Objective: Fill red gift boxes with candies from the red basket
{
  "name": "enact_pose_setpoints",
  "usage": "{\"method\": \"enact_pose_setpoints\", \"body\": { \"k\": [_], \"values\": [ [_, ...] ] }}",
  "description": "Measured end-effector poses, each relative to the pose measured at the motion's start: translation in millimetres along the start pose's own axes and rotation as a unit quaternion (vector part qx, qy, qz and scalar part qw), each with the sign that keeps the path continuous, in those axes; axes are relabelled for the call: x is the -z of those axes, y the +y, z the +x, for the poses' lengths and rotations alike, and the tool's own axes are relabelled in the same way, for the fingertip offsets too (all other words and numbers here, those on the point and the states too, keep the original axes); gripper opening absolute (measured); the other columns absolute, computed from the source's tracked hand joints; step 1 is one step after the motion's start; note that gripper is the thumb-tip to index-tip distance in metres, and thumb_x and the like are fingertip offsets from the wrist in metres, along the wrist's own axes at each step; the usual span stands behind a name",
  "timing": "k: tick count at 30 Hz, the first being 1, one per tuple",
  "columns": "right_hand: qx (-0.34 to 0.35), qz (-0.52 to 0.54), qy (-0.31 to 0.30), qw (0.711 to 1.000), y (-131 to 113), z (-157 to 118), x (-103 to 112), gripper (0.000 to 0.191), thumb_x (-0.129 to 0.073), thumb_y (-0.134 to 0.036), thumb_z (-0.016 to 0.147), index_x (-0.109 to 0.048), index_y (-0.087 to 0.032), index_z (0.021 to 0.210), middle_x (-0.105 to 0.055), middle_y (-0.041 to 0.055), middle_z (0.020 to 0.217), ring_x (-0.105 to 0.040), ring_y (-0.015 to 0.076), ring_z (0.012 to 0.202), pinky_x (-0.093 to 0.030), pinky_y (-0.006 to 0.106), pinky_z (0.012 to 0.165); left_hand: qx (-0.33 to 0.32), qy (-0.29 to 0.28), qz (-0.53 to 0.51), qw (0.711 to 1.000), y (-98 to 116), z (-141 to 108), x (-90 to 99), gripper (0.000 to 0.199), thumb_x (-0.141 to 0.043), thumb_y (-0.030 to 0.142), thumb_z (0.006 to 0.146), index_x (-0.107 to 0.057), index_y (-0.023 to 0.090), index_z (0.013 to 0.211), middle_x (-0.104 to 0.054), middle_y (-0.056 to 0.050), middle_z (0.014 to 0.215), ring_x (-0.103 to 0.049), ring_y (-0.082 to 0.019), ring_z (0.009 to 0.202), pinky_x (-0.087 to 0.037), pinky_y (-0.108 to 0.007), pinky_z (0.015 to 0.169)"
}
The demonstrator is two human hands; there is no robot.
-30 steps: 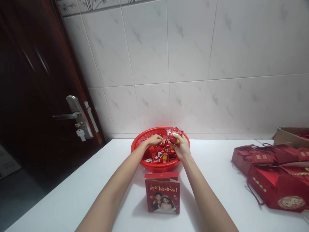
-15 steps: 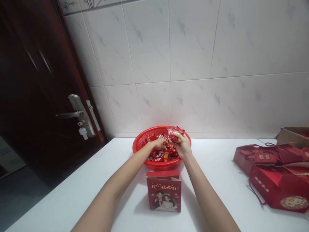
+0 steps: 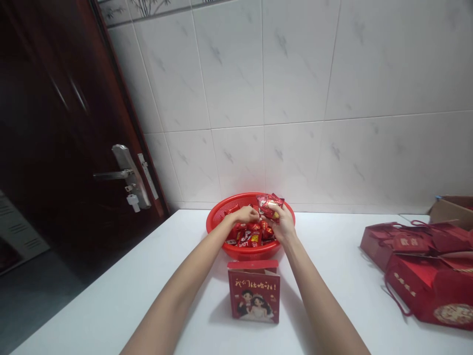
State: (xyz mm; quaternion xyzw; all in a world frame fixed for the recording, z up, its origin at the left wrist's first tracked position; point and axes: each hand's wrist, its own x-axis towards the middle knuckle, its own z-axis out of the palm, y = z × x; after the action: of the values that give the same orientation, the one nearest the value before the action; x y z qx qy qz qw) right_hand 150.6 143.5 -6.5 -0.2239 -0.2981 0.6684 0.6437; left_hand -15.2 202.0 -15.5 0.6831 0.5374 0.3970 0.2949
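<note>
A red plastic basket [image 3: 229, 203] stands against the wall, with several red-wrapped candy packets [image 3: 250, 238] in it. Over its right side, my right hand [image 3: 284, 225] is closed around shiny red candy packets [image 3: 270, 204], some with gold parts. My left hand [image 3: 247, 215] is above the middle of the basket, fingers curled together close to the right hand's fingertips. Whatever it may pinch is too small or hidden to name. In front of the basket, between my forearms, a dark red gift box [image 3: 254, 298] with a cartoon couple stands upright, its top flap raised.
Several red gift boxes with cord handles [image 3: 424, 276] lie at the right of the white table [image 3: 177, 291]. Behind them is a brown cardboard carton [image 3: 449, 214]. A dark wooden door with a metal handle [image 3: 127, 172] and keys is on the left; a tiled wall [image 3: 295, 162] rises behind.
My left hand has risen slightly from the candy, its fingers now curled near the right hand. The right hand still holds its packets. The whole view has shifted a little.
</note>
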Motion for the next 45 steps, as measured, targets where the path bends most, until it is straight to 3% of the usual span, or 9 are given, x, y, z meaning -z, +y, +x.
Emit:
{"method": "enact_pose_setpoints", "body": {
  "k": [3,6,11,15,19,27,32,40,45],
  "values": [
    [0.004,0.001,-0.001,1.000,0,1,1,0.028,-0.080,-0.018,0.054,-0.067,-0.019,0.078,-0.073,-0.0014,0.074,-0.068,0.0161,0.064,-0.058,0.025,0.051,-0.011,0.011,-0.015,1.000,15,-6,7.1,0.030,-0.065,0.042,0.079,-0.058,0.018,0.063,-0.055,0.002,0.057,-0.051,-0.014,0.058,-0.041,-0.023,0.056],
    [0.016,-0.006,-0.003,1.000,-1,1,2,0.028,-0.081,-0.019,0.053,-0.067,-0.019,0.078,-0.073,-0.0015,0.074,-0.068,0.0162,0.064,-0.059,0.025,0.050,-0.033,0.062,-0.065,0.995,29,-24,13.7,0.036,-0.055,0.050,0.086,-0.058,0.017,0.072,-0.058,-0.001,0.067,-0.053,-0.014,0.064,-0.044,-0.024,0.062],
    [0.015,-0.038,-0.034,0.999,-12,-13,-1,0.030,-0.083,-0.018,0.052,-0.067,-0.019,0.076,-0.072,-0.0016,0.072,-0.068,0.0166,0.063,-0.060,0.026,0.051,-0.080,0.109,-0.219,0.966,53,-75,21.4,0.046,-0.067,0.061,0.075,-0.062,0.015,0.081,-0.064,-0.003,0.078,-0.059,-0.016,0.076,-0.049,-0.028,0.075],
    [-0.005,-0.083,-0.055,0.995,-30,-38,-8,0.033,-0.085,-0.021,0.050,-0.069,-0.020,0.079,-0.074,-0.0004,0.080,-0.070,0.0181,0.072,-0.062,0.026,0.055,-0.120,0.129,-0.192,0.965,82,-113,22.2,0.047,-0.065,0.062,0.077,-0.065,0.015,0.079,-0.065,-0.002,0.075,-0.060,-0.015,0.075,-0.048,-0.026,0.075],
    [-0.018,-0.131,-0.057,0.990,-51,-68,-9,0.027,-0.085,-0.026,0.050,-0.071,-0.022,0.073,-0.074,0.0029,0.085,-0.070,0.0201,0.077,-0.064,0.029,0.059,-0.168,0.119,-0.176,0.963,102,-138,12.4,0.045,-0.060,0.057,0.085,-0.069,0.013,0.092,-0.068,-0.004,0.083,-0.062,-0.016,0.078,-0.048,-0.026,0.076],
    [0.017,-0.222,-0.067,0.973,-75,-130,8,0.032,-0.086,-0.037,0.053,-0.073,-0.025,0.079,-0.074,0.0076,0.095,-0.070,0.0241,0.080,-0.063,0.029,0.052,-0.146,0.136,-0.169,0.965,119,-176,-23.9,0.028,-0.066,0.042,0.086,-0.074,0.015,0.087,-0.070,-0.008,0.096,-0.065,-0.019,0.091,-0.050,-0.030,0.084],
    [-0.008,-0.203,-0.084,0.976,-73,-162,18,0.039,-0.086,-0.031,0.055,-0.071,-0.019,0.090,-0.073,0.0060,0.092,-0.070,0.0212,0.077,-0.063,0.028,0.055,-0.145,0.148,-0.137,0.969,125,-195,-41.7,0.022,-0.063,0.035,0.088,-0.074,0.016,0.087,-0.071,-0.009,0.097,-0.064,-0.019,0.094,-0.049,-0.031,0.087],
    [-0.077,-0.127,-0.097,0.984,-62,-186,30,0.037,-0.081,-0.022,0.060,-0.071,-0.018,0.095,-0.074,0.0046,0.094,-0.069,0.0196,0.079,-0.064,0.026,0.054,-0.076,0.121,-0.188,0.972,123,-220,-51.7,0.022,-0.068,0.035,0.082,-0.073,0.014,0.086,-0.074,-0.006,0.087,-0.067,-0.019,0.080,-0.052,-0.027,0.073],
    [-0.087,-0.093,-0.101,0.987,-53,-192,36,0.040,-0.081,-0.021,0.060,-0.069,-0.018,0.098,-0.075,0.0045,0.092,-0.070,0.0190,0.076,-0.064,0.027,0.054,-0.056,0.131,-0.195,0.970,126,-233,-57.0,0.025,-0.076,0.035,0.075,-0.075,0.014,0.089,-0.074,-0.008,0.092,-0.068,-0.020,0.083,-0.054,-0.030,0.077]
  ]
}}
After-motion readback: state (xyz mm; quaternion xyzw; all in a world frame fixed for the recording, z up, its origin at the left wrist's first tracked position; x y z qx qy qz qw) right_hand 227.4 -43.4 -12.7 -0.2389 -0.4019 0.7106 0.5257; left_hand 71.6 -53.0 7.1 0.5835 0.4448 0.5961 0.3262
